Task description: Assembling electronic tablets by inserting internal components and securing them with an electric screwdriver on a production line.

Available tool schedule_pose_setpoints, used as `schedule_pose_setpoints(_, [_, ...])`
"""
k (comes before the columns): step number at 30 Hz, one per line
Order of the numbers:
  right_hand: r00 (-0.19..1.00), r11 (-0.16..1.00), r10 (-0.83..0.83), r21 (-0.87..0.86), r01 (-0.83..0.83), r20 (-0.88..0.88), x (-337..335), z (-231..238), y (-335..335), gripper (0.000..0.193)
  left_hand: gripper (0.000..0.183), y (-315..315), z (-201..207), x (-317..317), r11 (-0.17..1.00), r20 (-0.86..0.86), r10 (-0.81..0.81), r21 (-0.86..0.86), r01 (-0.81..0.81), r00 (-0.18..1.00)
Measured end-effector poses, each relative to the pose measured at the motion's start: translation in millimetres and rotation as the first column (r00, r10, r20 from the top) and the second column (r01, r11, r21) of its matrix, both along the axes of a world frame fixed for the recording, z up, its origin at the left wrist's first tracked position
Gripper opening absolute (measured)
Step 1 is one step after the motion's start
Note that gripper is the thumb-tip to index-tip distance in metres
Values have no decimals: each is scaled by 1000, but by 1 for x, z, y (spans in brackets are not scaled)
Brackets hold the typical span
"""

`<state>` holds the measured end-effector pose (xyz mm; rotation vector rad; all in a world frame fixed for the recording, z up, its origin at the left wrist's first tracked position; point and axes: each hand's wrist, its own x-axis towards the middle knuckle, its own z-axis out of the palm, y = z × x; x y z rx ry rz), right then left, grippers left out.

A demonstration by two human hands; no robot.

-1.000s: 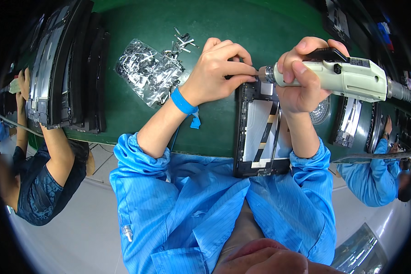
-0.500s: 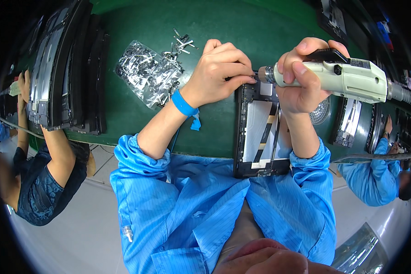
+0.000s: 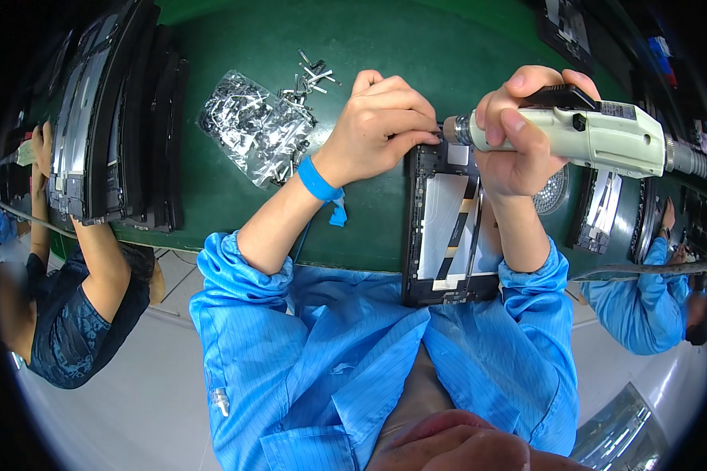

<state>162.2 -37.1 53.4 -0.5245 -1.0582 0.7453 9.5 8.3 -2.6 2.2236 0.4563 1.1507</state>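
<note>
A pale electric screwdriver (image 3: pixel 617 143) with a black lever lies sideways in my right hand (image 3: pixel 518 149), the fingers wrapped round its front part. Its metal nose points left, at the far end of a black tablet-like housing (image 3: pixel 441 212). The housing has a silver inner plate and dark strips across it, and its near end reaches the table edge by my body. My left hand (image 3: pixel 379 125), with a blue wrist strap (image 3: pixel 318 180), is closed in a pinch at the housing's far left corner, close to the screwdriver's tip. What sits between those fingertips is hidden.
Left of my left hand lies a clear bag (image 3: pixel 251 129) of small black-and-silver parts, with loose parts (image 3: pixel 316 74) beyond it. Tall stacked housings (image 3: pixel 106 133) stand at far left. A round metal dish (image 3: pixel 551 192) and another housing (image 3: pixel 601 208) are at right. Co-workers sit on both sides.
The screwdriver and my right hand have shifted very slightly. My left hand keeps its pinch at the housing's corner, and the housing stays in place.
</note>
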Motion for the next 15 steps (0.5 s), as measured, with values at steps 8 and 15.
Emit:
schedule_pose_setpoints(8, [1000,1000,-9,1,9,9,1,0,0,59,9,0,-6,2,997,22,-23,-75,25,999])
schedule_pose_setpoints(15, [999,1000,-13,17,14,-39,0,2,-3,59,6,-3,-6,5,973,88,-64,-217,82,994])
